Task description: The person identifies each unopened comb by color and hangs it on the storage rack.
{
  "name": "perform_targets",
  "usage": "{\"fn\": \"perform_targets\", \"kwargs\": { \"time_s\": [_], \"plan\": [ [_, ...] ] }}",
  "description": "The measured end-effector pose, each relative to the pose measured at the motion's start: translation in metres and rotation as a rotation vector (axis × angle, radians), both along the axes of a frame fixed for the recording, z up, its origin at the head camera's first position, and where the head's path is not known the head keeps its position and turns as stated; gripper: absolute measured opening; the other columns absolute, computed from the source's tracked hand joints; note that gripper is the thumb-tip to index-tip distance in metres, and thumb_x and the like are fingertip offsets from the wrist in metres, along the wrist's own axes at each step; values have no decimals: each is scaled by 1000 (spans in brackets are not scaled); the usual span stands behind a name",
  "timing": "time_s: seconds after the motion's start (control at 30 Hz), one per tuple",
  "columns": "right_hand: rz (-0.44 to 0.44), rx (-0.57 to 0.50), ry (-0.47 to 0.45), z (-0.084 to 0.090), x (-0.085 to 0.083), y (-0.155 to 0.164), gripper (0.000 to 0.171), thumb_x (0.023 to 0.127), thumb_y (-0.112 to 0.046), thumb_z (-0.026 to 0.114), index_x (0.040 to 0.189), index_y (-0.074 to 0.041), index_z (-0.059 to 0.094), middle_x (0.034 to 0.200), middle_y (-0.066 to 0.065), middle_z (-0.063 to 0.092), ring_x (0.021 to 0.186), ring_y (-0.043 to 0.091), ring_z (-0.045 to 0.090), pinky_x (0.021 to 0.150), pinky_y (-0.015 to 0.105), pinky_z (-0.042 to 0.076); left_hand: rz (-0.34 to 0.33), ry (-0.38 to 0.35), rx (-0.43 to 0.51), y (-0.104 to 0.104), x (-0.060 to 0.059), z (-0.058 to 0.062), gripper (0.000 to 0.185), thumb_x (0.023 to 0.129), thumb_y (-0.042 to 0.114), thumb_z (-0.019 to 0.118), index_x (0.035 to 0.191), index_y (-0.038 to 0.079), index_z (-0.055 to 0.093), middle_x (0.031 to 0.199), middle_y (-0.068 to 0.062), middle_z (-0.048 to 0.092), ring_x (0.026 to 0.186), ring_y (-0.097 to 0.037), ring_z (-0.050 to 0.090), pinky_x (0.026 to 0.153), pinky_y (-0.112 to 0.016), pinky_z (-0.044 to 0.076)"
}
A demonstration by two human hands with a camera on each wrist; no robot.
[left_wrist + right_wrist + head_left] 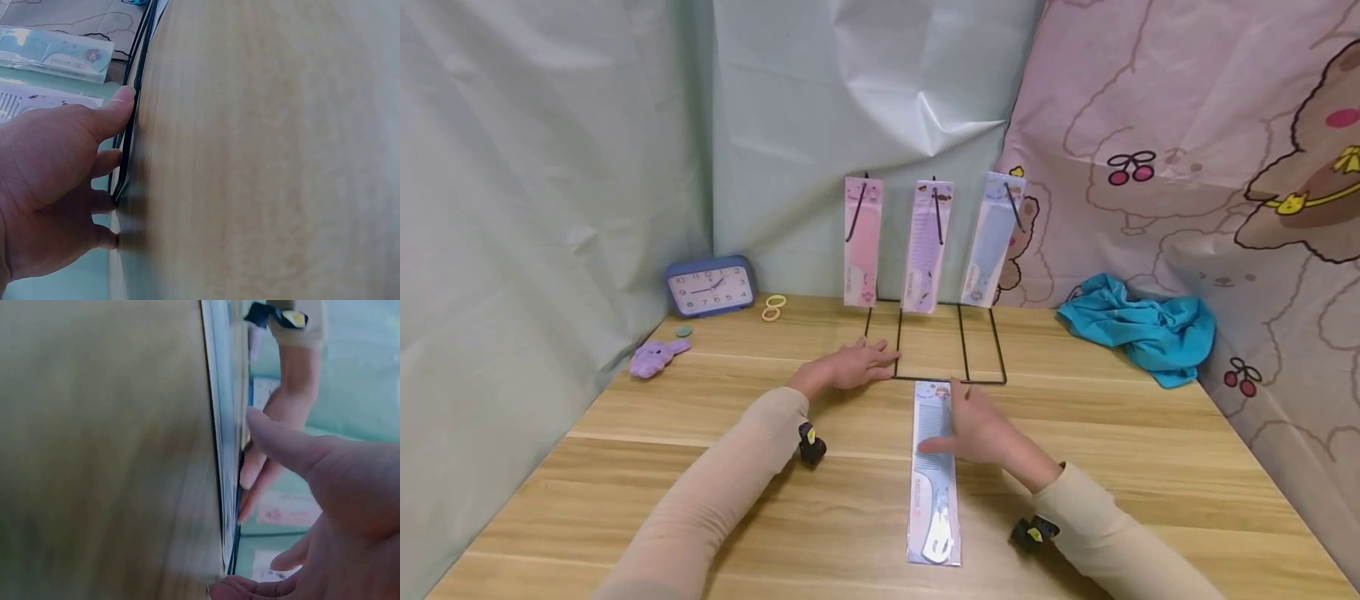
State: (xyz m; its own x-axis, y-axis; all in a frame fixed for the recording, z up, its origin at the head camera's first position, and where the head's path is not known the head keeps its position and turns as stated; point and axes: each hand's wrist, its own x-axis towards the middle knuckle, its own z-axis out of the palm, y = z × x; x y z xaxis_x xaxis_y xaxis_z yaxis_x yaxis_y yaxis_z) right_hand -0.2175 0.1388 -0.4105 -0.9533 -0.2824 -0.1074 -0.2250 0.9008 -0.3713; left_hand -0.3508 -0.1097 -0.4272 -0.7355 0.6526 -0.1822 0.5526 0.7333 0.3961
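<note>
A packaged light blue comb [934, 508] lies flat on the table, its top end by the front bar of a black wire display rack [988, 382]. My right hand [981, 429] is over the upper right of this package, thumb stretched across it and fingertips near its top edge. In the right wrist view the package [219, 406] appears edge-on beside the thumb. Fingers spread, my left hand [855, 365] rests at the rack's front left corner, touching the wire. A pink packaged comb [862, 267], a purple one [925, 267] and a blue one [991, 250] hang from the rack's hooks.
At the back left stand a blue clock [711, 287] and two hair ties [773, 307]. A purple plush toy [652, 358] and a small green disc [683, 331] lie nearby. A crumpled teal cloth [1138, 329] sits at the back right. Curtains border the table.
</note>
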Motion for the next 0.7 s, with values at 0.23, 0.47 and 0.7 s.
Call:
{"fn": "perform_targets", "kwargs": {
  "time_s": [0.23,0.47,0.7],
  "plan": [
    [39,-75,-77,2,8,-8,129,63,-42,95,155,7,19,137,34,49,124,42,52,101,52,47,0,9,2,1,-1,-1,56,107,41,43,158,21,33,164,-16,14,145,-55,3,113,-71,7],
    [33,-152,-156,5,9,-7,123,61,-22,97,154,7,22,124,26,60,110,37,61,93,49,53,7,5,-7,1,-1,0,56,107,43,43,158,23,33,164,-15,13,145,-54,2,114,-70,7],
    [66,-438,-239,11,6,7,98,73,7,84,154,-3,30,118,25,60,100,31,62,73,43,58,8,2,-14,2,-1,0,56,107,44,42,158,23,32,165,-15,13,146,-53,3,115,-69,7]
  ]
}}
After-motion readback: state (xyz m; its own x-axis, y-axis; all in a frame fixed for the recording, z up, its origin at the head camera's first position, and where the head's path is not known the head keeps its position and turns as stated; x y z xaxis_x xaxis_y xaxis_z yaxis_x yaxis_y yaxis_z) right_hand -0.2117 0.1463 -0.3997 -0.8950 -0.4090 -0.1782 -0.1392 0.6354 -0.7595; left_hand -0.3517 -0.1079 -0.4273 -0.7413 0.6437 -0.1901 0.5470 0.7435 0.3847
